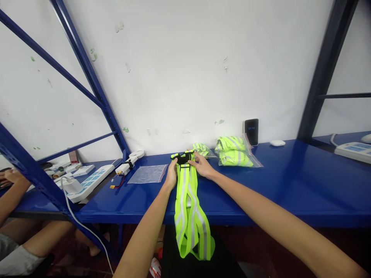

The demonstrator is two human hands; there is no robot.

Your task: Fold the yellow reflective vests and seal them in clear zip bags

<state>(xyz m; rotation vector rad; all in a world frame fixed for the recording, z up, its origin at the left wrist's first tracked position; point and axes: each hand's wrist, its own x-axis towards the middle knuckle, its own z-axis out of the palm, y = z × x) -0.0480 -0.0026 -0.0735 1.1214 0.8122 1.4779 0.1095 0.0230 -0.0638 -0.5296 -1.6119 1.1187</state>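
Right now the reflective vest [189, 208] lies lengthwise across the blue shelf [290, 185], its far end with the black buckle piece [183, 158] flat on the surface and its near end hanging off the near edge in loose loops. The left hand [172, 174] grips the vest's left edge just below the buckle, fingers closed on the strap. The right hand [203, 165] rests on the far right corner, fingers spread and pressing the fabric down rather than pinching it.

The work looks like flattening and lining up the straps at the buckle end. To do that well, I judge both hands should keep the two yellow bands parallel, silver stripes facing up, and hold the buckle centred between them. The hanging loops could drag the vest toward the near edge, so steady downward pressure from the right palm matters, and any pull should be even on both sides to avoid twisting.

Just left of the vest lies an empty clear bag [148, 173], flat on the shelf. Behind and to the right sit bagged vests [235, 151], with a dark phone [251, 131] leaning on the wall. Farther left are a power strip [94, 178] and another person's arm [11, 193].
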